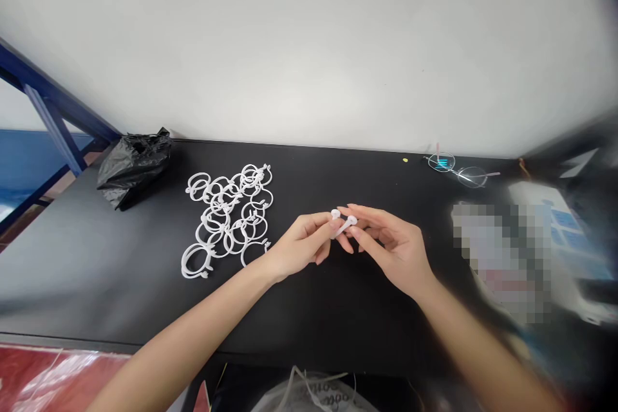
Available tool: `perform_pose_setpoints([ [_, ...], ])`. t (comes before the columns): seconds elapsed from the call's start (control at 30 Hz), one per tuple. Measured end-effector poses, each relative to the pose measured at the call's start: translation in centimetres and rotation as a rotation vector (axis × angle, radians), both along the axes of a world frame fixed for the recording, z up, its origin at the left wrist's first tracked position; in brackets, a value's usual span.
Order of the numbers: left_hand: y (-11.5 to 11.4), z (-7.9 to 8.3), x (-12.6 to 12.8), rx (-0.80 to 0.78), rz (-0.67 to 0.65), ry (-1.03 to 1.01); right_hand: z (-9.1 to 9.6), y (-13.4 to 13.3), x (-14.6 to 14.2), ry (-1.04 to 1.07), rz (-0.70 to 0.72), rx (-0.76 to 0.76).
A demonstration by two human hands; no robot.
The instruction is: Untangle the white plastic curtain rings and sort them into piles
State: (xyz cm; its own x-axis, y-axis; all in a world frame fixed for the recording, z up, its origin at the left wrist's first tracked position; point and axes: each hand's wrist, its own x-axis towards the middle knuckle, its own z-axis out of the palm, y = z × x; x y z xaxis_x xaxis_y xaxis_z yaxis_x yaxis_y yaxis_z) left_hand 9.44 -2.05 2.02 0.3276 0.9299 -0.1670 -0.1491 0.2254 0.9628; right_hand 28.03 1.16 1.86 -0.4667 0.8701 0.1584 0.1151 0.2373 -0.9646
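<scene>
While the two hands meet over the table point(338, 309), the left hand point(309, 241) pinches a small white piece point(344, 227) between thumb and forefinger, and the right hand point(393, 241) has thumb and fingertips closed on its knobbed end. Fingers cover much of the piece, so its full shape cannot be told. Left of the hands lies a loose cluster of white rings point(240, 224), overlapping too much to count; the left wrist hides the edge of the lowest one on that side. Farther left a crumpled black bag point(138, 164) sits near the wall point(299, 45), its contents unseen. Toward the right, glasses point(452, 171) rest by the back edge, and pixelation masks an item in front of a blurred white box point(535, 196). Below the front edge, a pale bag point(313, 396) with partly legible writing is cut off by the frame. Bare black surface stretches behind the hands to the wall and before them to the front edge; the rings and the masked item bound it sideways.
</scene>
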Motion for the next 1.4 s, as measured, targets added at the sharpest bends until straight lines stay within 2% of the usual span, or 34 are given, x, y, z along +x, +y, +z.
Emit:
perform_pose_setpoints([
  [0.13, 0.1, -0.1, -0.2, -0.141, -0.142, -0.137, -0.2, -0.2, -0.2, -0.069, 0.017, -0.026],
  [0.23, 0.1, -0.2, -0.3, -0.194, -0.146, -0.214, -0.2, 0.1, -0.3, -0.008, -0.051, -0.09],
  [0.3, 0.1, -0.1, -0.5, -0.2, -0.123, -0.246, 0.0, 0.5, -0.1, 0.037, -0.038, -0.147],
  [0.4, 0.2, 0.2, -1.0, -0.202, -0.161, -0.251, 0.4, 1.1, 0.4, 0.042, 0.12, -0.263],
  [0.5, 0.3, 0.5, -1.6, -0.231, -0.314, -0.236, 0.6, 1.3, 0.5, 0.021, 0.26, -0.356],
  [0.7, 0.5, 0.6, -2.1, -0.299, -0.504, -0.233, 0.3, 1.1, 0.4, 0.005, 0.409, -0.497],
  [0.93, 0.6, 0.3, -2.5, -0.334, -0.46, -0.301, 0.6, 0.4, -0.2, 0.237, 0.553, -0.788],
  [1.07, 0.2, 0.7, -2.0, -0.351, -0.452, -0.439, 0.6, 0.0, -0.6, 0.391, 0.568, -0.925],
  [1.23, -0.8, 1.3, -1.7, -0.266, -0.312, -0.606, 1.0, -0.5, -1.1, 0.589, 0.519, -0.881],
  [1.33, -1.1, 1.4, -2.0, -0.21, -0.304, -0.622, 1.3, -0.7, -1.0, 0.647, 0.544, -0.827],
  [1.4, -1.1, 1.4, -2.0, -0.167, -0.324, -0.553, 1.1, -0.7, -0.9, 0.628, 0.573, -0.806],
])
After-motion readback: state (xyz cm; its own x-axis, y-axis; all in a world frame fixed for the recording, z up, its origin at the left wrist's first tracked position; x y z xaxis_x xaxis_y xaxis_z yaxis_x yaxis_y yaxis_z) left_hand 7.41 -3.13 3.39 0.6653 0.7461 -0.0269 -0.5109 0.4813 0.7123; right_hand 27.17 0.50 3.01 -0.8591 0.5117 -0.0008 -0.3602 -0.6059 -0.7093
